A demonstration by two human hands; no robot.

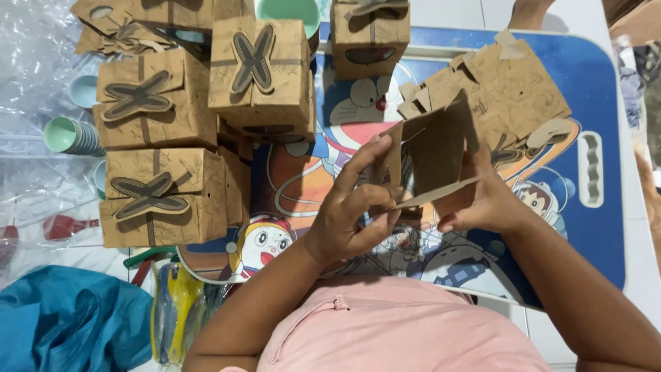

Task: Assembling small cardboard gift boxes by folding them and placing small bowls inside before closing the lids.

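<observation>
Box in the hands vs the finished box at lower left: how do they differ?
The box in the hands is half-folded, open, with loose flaps; the finished box is closed with a butterfly-shaped tab on top. The first is held up by the left hand and right hand; the second rests in a stack. Both are brown patterned cardboard.

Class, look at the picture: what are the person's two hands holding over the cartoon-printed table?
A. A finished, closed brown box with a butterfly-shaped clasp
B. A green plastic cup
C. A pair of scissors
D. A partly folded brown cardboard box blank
D: the left hand and right hand grip a partly folded brown cardboard blank, its panels open; the finished boxes stand stacked apart at the left.
</observation>
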